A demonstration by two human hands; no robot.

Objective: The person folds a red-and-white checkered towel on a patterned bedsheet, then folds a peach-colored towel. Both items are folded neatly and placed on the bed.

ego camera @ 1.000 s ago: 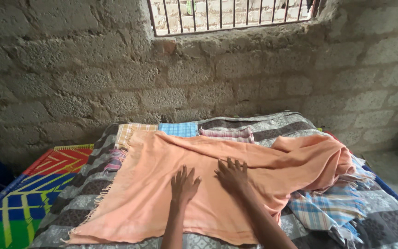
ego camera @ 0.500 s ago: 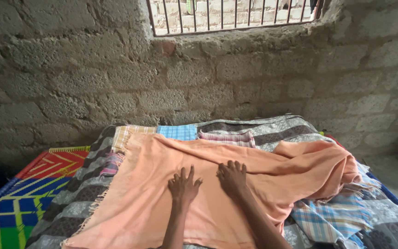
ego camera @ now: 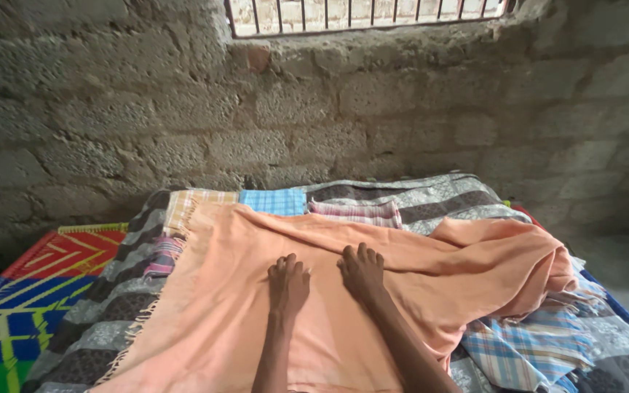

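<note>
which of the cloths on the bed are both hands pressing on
The plain peach cloth with a fringed edge. The left hand and right hand lie flat on it; it is the only unpatterned one, spread over the checked and striped cloths.

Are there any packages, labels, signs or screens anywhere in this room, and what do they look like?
None in view.
Only cloths lie on the bed: a peach cloth under both hands, and checked blue and striped ones around it.
Behind stand a rough block wall and a barred window.
</note>
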